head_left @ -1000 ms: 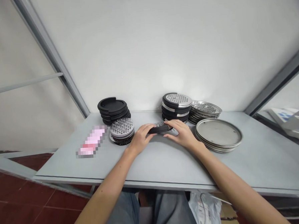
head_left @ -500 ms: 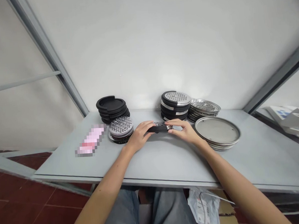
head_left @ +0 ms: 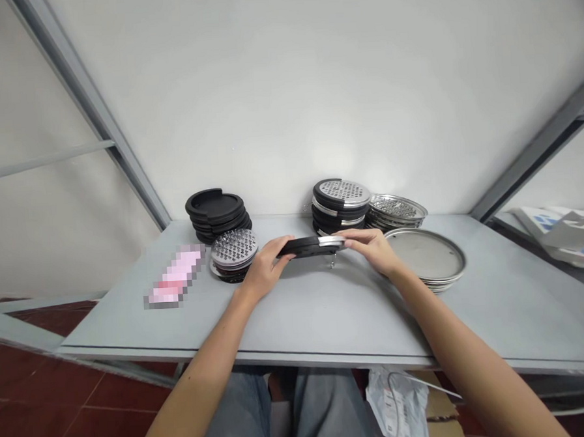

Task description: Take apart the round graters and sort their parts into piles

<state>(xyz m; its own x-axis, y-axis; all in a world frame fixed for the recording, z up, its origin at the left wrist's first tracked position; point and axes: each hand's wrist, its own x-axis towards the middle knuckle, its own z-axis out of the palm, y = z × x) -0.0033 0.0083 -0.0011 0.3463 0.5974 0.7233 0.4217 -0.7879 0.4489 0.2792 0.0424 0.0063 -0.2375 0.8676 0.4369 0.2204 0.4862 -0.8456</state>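
Above the middle of the tabletop, a round grater (head_left: 300, 246) in a black rim is held nearly level, seen edge-on. A bright metal strip shows along its right side, and a small shiny piece (head_left: 332, 262) is just below it. My left hand (head_left: 269, 265) grips the black left edge, thumb underneath. The fingers of my right hand (head_left: 372, 248) pinch the metal right end. Perforated grater discs (head_left: 235, 247) are stacked by my left hand. Behind the held grater stands a stack of black-rimmed graters (head_left: 343, 203).
Black round holders (head_left: 218, 212) are piled at the back left. Metal-rimmed graters (head_left: 399, 209) and flat metal lids (head_left: 424, 254) are stacked on the right. A blurred pink item (head_left: 177, 276) lies left on the grey table (head_left: 297, 322). Metal frame posts (head_left: 122, 155) flank the wall.
The grater has been tilted from showing its perforated face to nearly edge-on, with its metal side exposed at right. My right hand has shifted outward to the right along its edge.
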